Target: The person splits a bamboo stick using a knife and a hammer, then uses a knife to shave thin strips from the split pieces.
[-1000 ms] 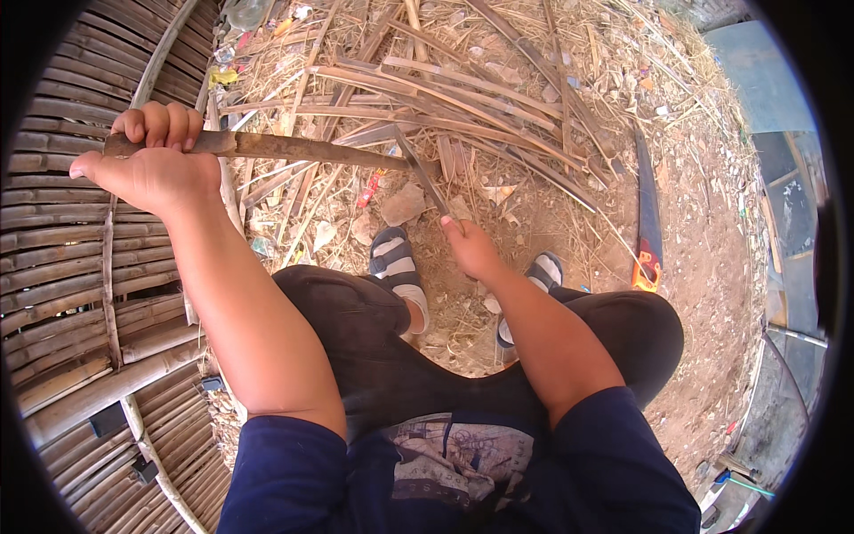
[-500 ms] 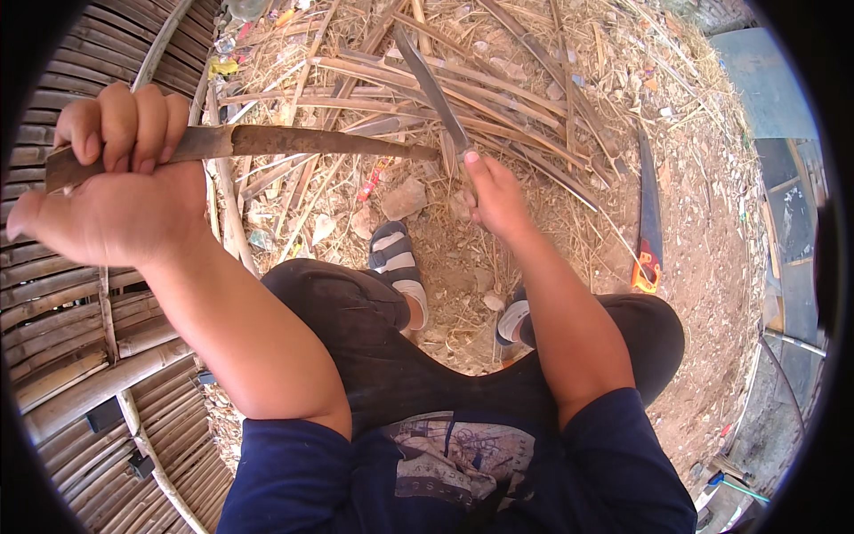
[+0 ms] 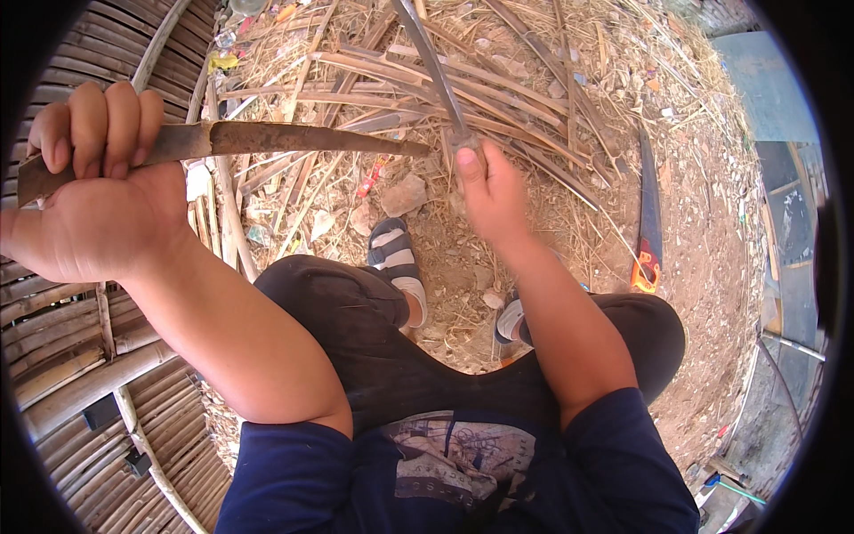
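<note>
My left hand [image 3: 107, 178], raised at the left, is closed around one end of a brown split-bamboo strip [image 3: 276, 138]. The strip stretches right from the fist, with a node ring near the hand and a narrowing far end. My right hand [image 3: 487, 191] grips the handle of a long-bladed knife [image 3: 431, 67] near the middle. Its blade points up and away from me, slightly left. The strip's tip lies close to the knife's handle end, with a small gap seen between them. Finger blur shows on the right hand.
Several split bamboo strips [image 3: 525, 111] lie piled on the straw-strewn ground ahead. A handsaw [image 3: 648, 214] with an orange handle rests on the soil at the right. A bamboo slat wall [image 3: 62, 311] rises at my left. A stone [image 3: 403, 195] sits beyond my left sandal [image 3: 392, 249].
The left hand and the bamboo strip have shifted a little left and up. My right hand has turned, and the knife blade now points farther up and away.
</note>
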Tool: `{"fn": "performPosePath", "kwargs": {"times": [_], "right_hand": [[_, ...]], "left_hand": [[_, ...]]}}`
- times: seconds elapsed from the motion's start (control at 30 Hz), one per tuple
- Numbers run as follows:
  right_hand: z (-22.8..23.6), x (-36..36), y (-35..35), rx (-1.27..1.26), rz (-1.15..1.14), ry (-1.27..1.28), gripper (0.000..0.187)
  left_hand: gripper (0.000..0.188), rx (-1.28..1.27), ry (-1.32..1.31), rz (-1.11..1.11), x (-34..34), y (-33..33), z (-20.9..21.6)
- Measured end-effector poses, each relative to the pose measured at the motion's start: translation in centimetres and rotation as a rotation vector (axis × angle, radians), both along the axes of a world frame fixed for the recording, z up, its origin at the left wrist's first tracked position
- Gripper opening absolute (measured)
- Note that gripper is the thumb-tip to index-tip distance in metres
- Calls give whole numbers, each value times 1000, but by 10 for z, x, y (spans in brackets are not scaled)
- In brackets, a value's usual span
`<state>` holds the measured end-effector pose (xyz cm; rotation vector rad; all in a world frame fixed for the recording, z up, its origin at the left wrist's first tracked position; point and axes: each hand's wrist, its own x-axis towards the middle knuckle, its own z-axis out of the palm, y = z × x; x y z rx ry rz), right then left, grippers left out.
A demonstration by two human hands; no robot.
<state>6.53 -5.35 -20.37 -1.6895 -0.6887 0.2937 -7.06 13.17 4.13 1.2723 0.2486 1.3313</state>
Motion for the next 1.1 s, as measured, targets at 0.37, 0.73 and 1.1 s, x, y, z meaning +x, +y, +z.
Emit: {"fn": "performPosePath", "kwargs": {"times": [0.37, 0.73, 1.1], "right_hand": [[-79, -39, -19, -572, 5, 122, 53], [-73, -43, -17, -410, 57, 21, 53], [-60, -33, 6, -413, 54, 293, 57]], "left_hand": [[76, -34, -49, -229, 8, 33, -26], [81, -57, 73, 79, 6, 47, -29], [74, -103, 38, 201, -10, 81, -47]]}}
